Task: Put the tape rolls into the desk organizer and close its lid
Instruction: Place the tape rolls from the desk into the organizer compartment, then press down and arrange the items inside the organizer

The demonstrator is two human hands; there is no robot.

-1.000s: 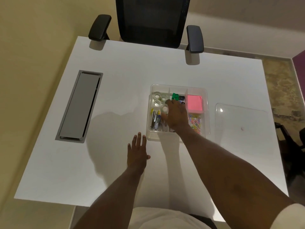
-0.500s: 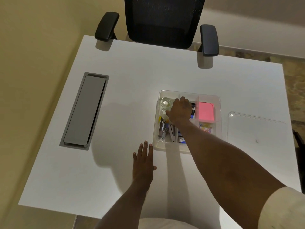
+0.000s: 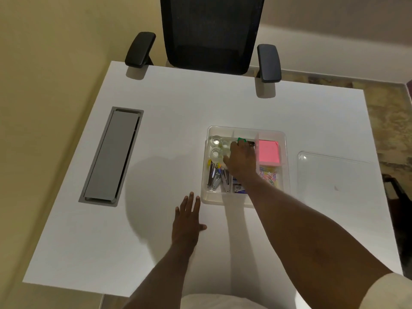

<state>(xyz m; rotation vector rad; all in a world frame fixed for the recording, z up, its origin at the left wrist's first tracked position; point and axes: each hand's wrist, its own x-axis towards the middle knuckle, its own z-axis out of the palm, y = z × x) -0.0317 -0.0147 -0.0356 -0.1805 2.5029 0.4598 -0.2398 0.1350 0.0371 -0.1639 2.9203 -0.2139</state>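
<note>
A clear plastic desk organizer stands open on the white desk. Clear tape rolls lie in its far left compartment, a second one just below. My right hand reaches into the organizer beside those rolls, fingers curled down over the compartment; what the fingers hold is hidden. My left hand lies flat on the desk in front of the organizer, fingers spread, holding nothing. The clear lid lies flat on the desk to the right of the organizer.
The organizer also holds pink sticky notes, coloured paper clips, metal clips and a green item. A grey cable hatch is set into the desk at left. A black office chair stands at the far edge.
My right hand has shifted a little within the organizer near the tape compartment. The left hand stays flat on the desk. The camera view has shifted.
</note>
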